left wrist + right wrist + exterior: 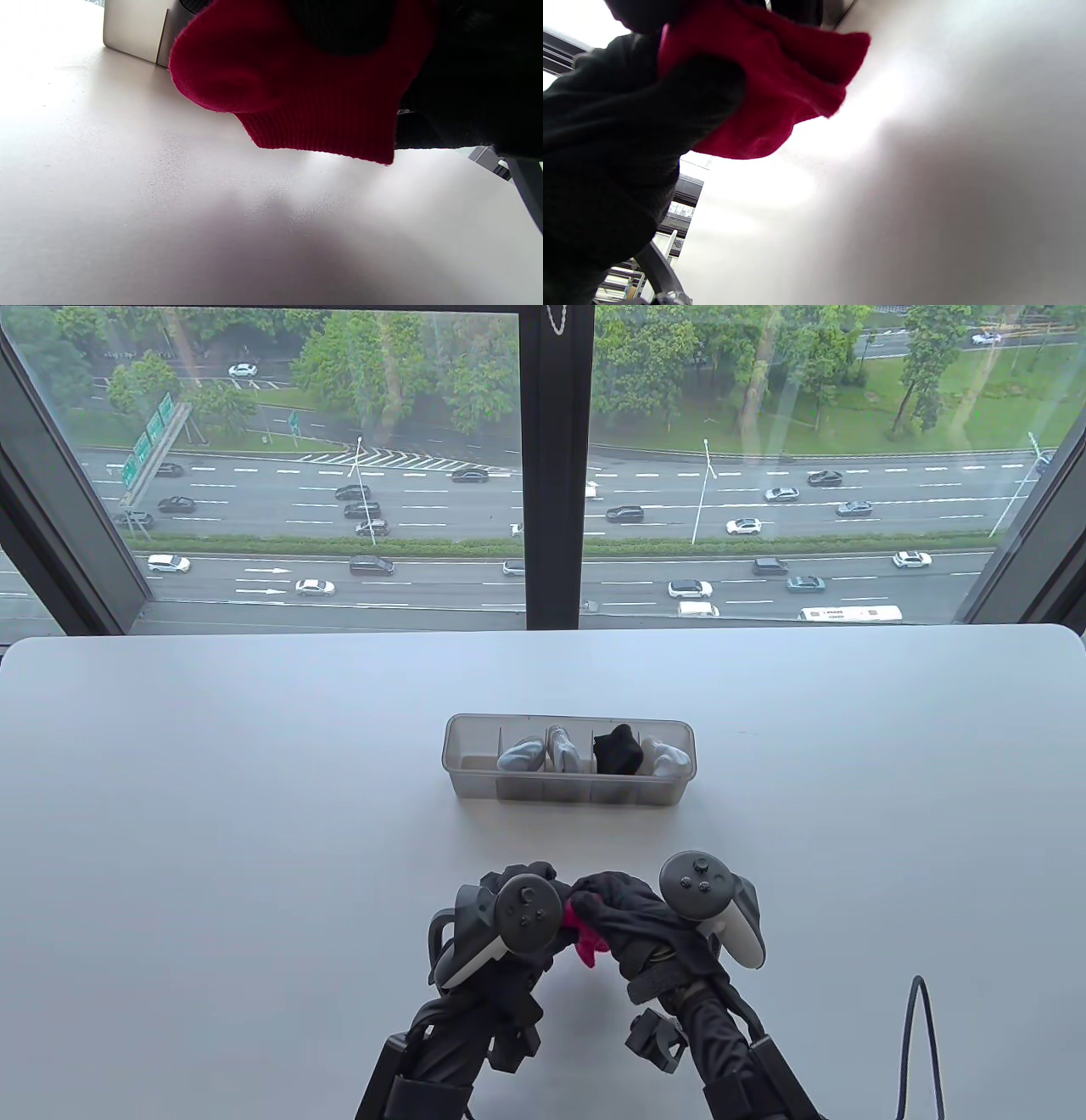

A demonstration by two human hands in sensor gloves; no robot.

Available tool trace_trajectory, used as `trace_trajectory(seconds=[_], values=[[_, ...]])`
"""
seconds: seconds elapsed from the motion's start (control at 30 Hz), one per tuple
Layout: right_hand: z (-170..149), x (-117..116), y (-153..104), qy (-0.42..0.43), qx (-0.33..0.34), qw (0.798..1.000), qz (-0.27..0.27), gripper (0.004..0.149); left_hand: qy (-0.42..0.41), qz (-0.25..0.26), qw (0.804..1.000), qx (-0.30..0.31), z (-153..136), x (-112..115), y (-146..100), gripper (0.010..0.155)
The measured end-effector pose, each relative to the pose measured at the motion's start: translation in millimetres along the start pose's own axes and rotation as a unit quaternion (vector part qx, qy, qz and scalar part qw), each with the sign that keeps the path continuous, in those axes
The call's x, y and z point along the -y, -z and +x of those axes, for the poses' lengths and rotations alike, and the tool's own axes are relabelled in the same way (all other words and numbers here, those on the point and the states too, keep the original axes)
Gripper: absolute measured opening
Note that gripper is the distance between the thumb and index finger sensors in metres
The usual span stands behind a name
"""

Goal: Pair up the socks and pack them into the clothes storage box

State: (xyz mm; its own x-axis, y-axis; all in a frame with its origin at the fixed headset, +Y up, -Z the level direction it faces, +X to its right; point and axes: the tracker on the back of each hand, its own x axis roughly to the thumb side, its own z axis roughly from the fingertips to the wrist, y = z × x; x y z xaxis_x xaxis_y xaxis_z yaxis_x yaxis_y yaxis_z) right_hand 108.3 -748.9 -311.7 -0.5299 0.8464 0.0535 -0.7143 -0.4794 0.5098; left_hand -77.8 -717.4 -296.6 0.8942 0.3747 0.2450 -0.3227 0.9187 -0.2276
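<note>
Both hands meet low over the near middle of the white bench (212, 780), holding one bundle of red sock (584, 935) between them. From above, the left hand (517, 912) comes in from the left with its fingers curled onto the fabric, and the right hand (632, 920) closes over it from the right, dark gloved fingers bunched on top. In the left wrist view the red sock hangs above the bench with its ribbed cuff lowest, clear of the surface. The right wrist view shows the same red cloth folded and pinched against the dark glove.

Farther back on the bench stands the clear storage box (475, 785), well apart from the hands. It is split into compartments in a row; the leftmost looks unfilled, the next two hold pale rolled socks (519, 755), then a black pair (617, 751), then a white pair (666, 759) at the right end.
</note>
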Motion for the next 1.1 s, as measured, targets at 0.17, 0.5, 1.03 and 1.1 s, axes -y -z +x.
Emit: trace_trajectory(seconds=[0.17,0.5,1.03,1.1], values=[[6,2,0,-0.036,0.002,0.999,-0.015,0.052,0.002,-0.043,0.999,-0.008,-4,4,3,0.054],[2,2,-1,0.008,0.004,1.000,-0.007,0.070,0.007,-0.012,1.000,0.003,2,1,1,0.053],[4,6,-1,-0.001,0.008,1.000,-0.012,0.060,-0.021,-0.021,1.000,0.005,-7,1,3,0.053],[8,7,-1,-0.026,0.009,0.999,-0.027,0.051,-0.017,-0.063,0.998,-0.006,-10,4,5,0.054]])
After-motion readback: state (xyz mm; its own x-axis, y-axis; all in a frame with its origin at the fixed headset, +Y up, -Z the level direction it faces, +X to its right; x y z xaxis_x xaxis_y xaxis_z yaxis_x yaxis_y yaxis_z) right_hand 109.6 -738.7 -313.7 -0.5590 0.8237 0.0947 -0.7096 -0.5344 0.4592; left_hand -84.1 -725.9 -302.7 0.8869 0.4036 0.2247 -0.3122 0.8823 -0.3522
